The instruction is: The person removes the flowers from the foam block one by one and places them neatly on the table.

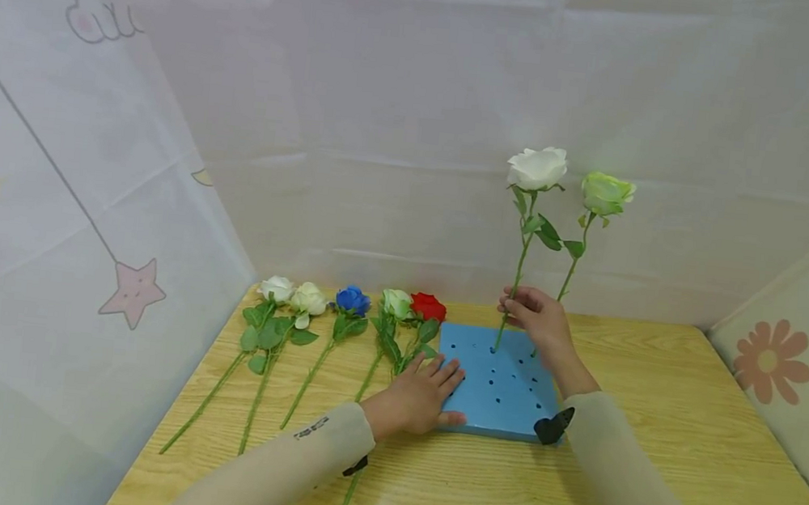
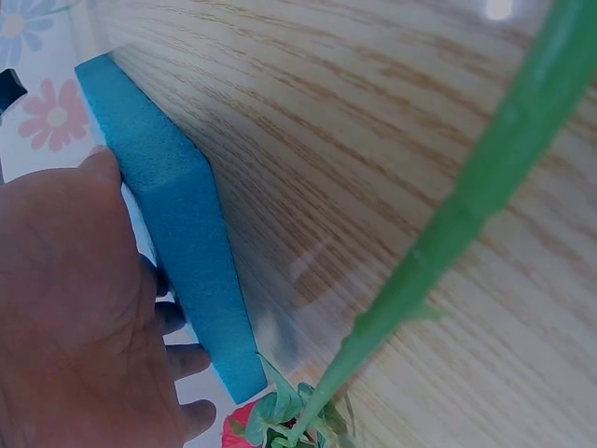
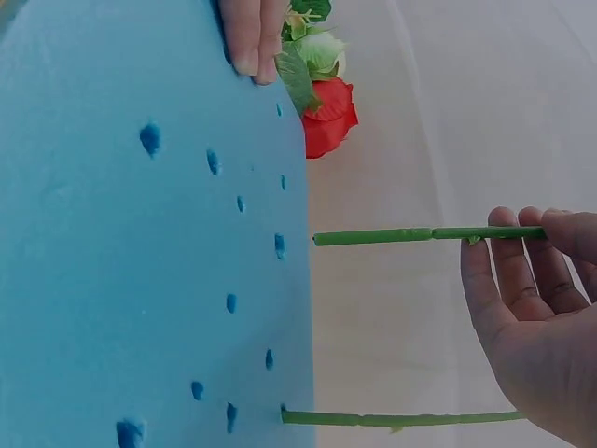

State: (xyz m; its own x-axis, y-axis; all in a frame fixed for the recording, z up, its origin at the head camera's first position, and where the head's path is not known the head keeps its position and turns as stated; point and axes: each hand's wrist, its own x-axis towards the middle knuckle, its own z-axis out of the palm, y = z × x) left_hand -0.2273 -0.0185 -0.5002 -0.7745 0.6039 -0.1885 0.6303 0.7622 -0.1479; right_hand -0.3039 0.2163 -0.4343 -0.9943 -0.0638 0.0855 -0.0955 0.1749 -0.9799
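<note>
My right hand (image 1: 540, 318) pinches the green stem of a white rose (image 1: 537, 168) between thumb and fingers, holding it upright over a blue foam board (image 1: 473, 409). In the right wrist view the stem's bare lower end (image 3: 322, 239) shows just off the board's surface, close to a hole. Behind that hand a yellow-green rose (image 1: 606, 194) stands with its stem in the board. My left hand (image 1: 420, 396) rests on the board's left edge, fingers spread; the left wrist view shows its palm (image 2: 75, 317) beside the board's blue side.
Left of the board, several roses lie on the wooden table (image 1: 647, 471): a white one (image 1: 277, 288), a cream one (image 1: 309, 299), a blue one (image 1: 352, 300), a pale green one (image 1: 397, 304) and a red one (image 1: 429, 307). Several holes dot the board. A pale curtain hangs behind.
</note>
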